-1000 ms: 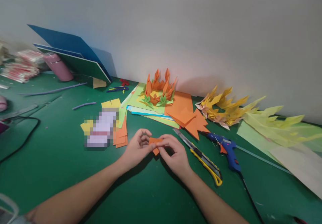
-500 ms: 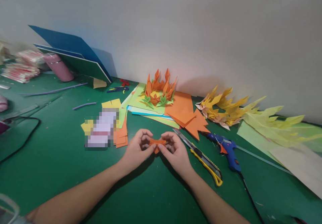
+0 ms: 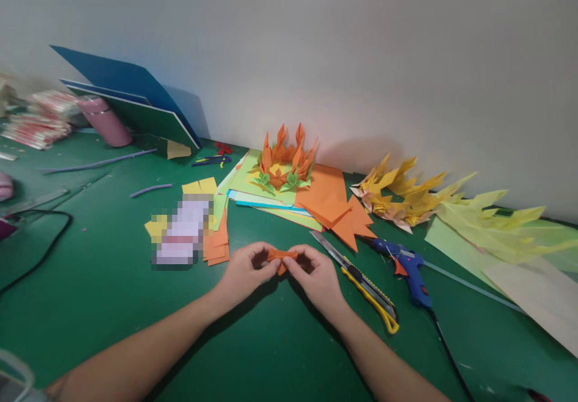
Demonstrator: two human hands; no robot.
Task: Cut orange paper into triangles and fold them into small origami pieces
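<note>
A small folded piece of orange paper [image 3: 282, 257] is pinched between both hands, low over the green table. My left hand [image 3: 247, 269] grips its left side, thumb on the near face and fingers behind. On the other side my right hand [image 3: 315, 272] holds it the same way, the two thumb tips nearly meeting at the middle. Just right of my right hand lies a yellow utility knife [image 3: 368, 293] with its blade out. Orange paper slips [image 3: 217, 248] lie to the left of my left hand.
An orange folded-paper crown [image 3: 289, 161] stands on coloured sheets at the back. Yellow paper crowns [image 3: 401, 194] are to its right. A blue glue gun [image 3: 409, 269] with its cord lies at right. A blurred-out flat object [image 3: 184, 233], a pink bottle [image 3: 106, 122] and leaning boards [image 3: 135, 89] are at left.
The fingers of both hands have lowered and curled closer behind the orange paper. The paper stays in the same place, held by both hands.
</note>
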